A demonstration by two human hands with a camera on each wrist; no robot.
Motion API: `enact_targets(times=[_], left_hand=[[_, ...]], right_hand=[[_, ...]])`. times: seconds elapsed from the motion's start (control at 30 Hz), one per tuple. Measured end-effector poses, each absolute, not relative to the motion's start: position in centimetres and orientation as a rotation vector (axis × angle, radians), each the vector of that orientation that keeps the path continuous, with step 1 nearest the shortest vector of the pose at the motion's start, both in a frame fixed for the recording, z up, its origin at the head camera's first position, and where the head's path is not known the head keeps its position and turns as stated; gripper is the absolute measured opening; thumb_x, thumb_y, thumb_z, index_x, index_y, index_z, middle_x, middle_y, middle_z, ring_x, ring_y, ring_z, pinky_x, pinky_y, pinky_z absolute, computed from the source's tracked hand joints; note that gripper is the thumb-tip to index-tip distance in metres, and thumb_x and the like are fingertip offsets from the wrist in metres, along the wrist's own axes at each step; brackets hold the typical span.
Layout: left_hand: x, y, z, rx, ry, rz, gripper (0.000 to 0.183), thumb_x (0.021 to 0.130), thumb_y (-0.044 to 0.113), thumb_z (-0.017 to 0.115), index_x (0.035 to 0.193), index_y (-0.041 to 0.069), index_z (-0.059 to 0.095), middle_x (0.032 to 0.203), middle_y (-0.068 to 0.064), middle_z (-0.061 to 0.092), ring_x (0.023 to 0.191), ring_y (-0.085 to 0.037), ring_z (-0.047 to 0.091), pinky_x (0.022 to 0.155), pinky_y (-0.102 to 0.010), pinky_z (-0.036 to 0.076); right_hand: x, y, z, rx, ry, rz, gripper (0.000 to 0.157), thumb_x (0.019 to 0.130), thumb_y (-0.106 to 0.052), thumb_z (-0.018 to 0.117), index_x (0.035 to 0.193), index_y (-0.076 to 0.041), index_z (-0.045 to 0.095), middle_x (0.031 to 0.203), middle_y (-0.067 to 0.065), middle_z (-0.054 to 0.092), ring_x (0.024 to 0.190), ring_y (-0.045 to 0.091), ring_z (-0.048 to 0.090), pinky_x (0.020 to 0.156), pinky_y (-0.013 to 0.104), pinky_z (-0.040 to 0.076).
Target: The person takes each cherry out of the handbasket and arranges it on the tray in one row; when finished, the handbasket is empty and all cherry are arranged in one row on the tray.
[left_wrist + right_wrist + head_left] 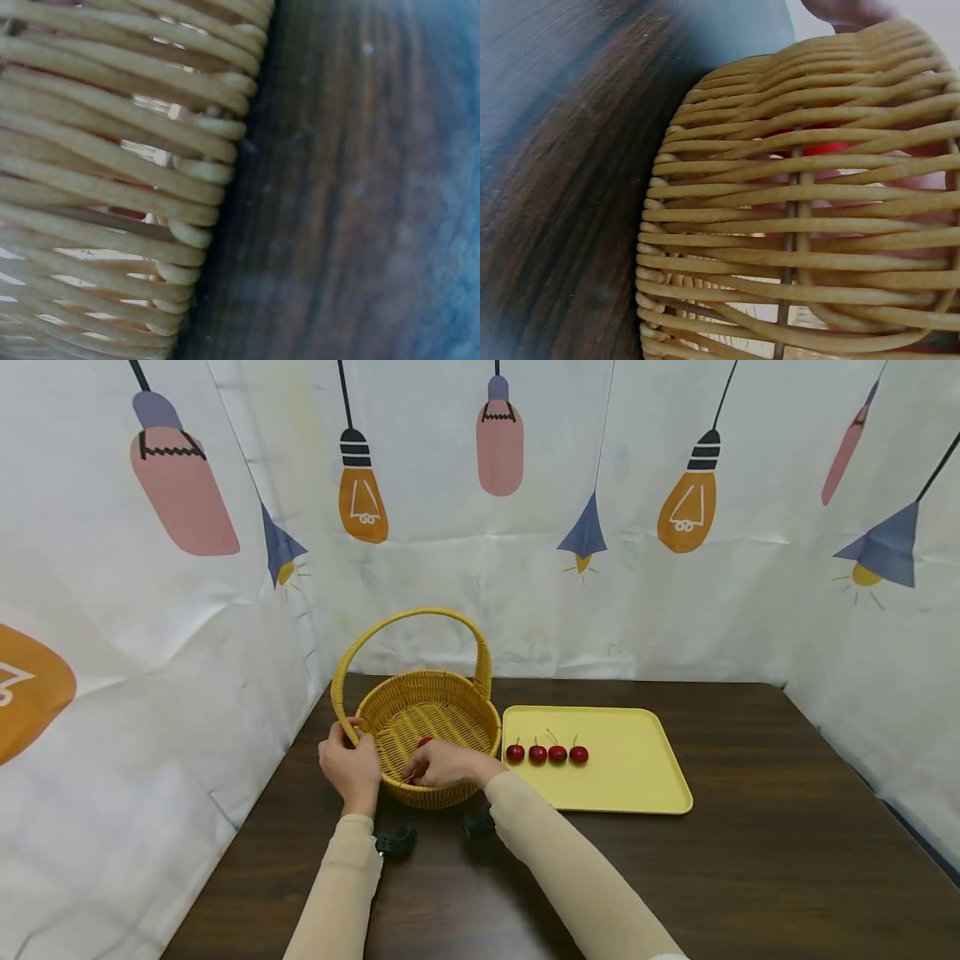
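Observation:
A yellow wicker basket (427,687) with a tall arched handle stands on the table. My left hand (352,768) grips its left side where the handle meets the rim. Inside the basket, low at the front, my right hand (446,765) has its fingers curled and pinches a cherry by its thin stem, mostly hidden by the fingers. Another cherry (425,741) shows partly behind that hand. Red fruit (825,148) and fingers appear through the weave in the right wrist view. The left wrist view holds mainly the woven wall (112,165).
A yellow tray (622,777) lies right beside the basket. Several dark red cherries (557,754) with stems sit in a row on its left part. The dark wooden table (750,860) ends at a printed white curtain (540,627) behind and at the sides.

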State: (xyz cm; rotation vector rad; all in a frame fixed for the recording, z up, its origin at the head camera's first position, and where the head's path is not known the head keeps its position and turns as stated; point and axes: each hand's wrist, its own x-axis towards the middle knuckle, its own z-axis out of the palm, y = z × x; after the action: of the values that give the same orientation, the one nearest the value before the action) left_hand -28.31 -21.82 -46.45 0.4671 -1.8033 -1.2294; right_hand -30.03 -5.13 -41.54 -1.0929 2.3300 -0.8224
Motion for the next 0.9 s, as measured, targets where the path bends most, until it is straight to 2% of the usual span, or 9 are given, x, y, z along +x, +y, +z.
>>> enact_targets(times=[0.2,0.43,0.63,0.77,0.9], left_hand=[[-28.3,-22.0,-46.3,0.450,-1.800,-1.215,0.014,0.087,0.003,0.059,0.097,0.005,0.070,0.082,-0.015,0.057,0.079,-0.032,0.043,0.072,-0.040,0.031],[-28.3,-22.0,-46.5,0.448,-1.793,-1.226,0.013,0.087,0.004,0.059,0.096,0.005,0.069,0.082,-0.015,0.060,0.079,-0.031,0.043,0.073,-0.039,0.032],[-28.2,-22.0,-46.6,0.447,-1.796,-1.233,0.014,0.087,0.005,0.059,0.096,0.005,0.069,0.079,-0.014,0.057,0.078,-0.031,0.042,0.073,-0.039,0.031],[-28.3,-22.0,-46.6,0.453,-1.805,-1.236,0.015,0.088,0.005,0.058,0.098,0.005,0.069,0.081,-0.013,0.057,0.080,-0.031,0.043,0.075,-0.040,0.031],[-28.2,-21.9,-46.4,0.449,-1.810,-1.244,0.015,0.088,0.005,0.057,0.098,0.005,0.069,0.082,-0.013,0.058,0.080,-0.031,0.042,0.075,-0.041,0.031]], right_hand=[[-29.5,-4.7,-41.7,-1.150,2.566,-0.852,0.029,0.086,-0.011,0.068,0.114,-0.011,0.070,0.100,-0.004,0.069,0.089,0.004,0.060,0.078,0.020,0.048],[-28.7,-3.9,-41.4,-1.187,2.634,-0.847,0.029,0.087,-0.015,0.067,0.116,-0.011,0.070,0.102,-0.003,0.063,0.092,0.010,0.052,0.080,0.023,0.045],[-28.4,-3.4,-41.3,-1.171,2.625,-0.927,0.026,0.088,-0.015,0.067,0.115,-0.012,0.067,0.105,-0.003,0.063,0.094,0.008,0.056,0.082,0.022,0.046],[-27.8,-2.8,-41.4,-1.153,2.625,-1.113,0.031,0.091,-0.016,0.066,0.122,-0.012,0.063,0.109,-0.001,0.061,0.092,0.009,0.059,0.081,0.023,0.048],[-27.1,-1.6,-41.5,-1.117,2.615,-1.333,0.039,0.095,-0.020,0.062,0.133,-0.018,0.059,0.111,0.000,0.058,0.084,0.009,0.057,0.076,0.024,0.048]])
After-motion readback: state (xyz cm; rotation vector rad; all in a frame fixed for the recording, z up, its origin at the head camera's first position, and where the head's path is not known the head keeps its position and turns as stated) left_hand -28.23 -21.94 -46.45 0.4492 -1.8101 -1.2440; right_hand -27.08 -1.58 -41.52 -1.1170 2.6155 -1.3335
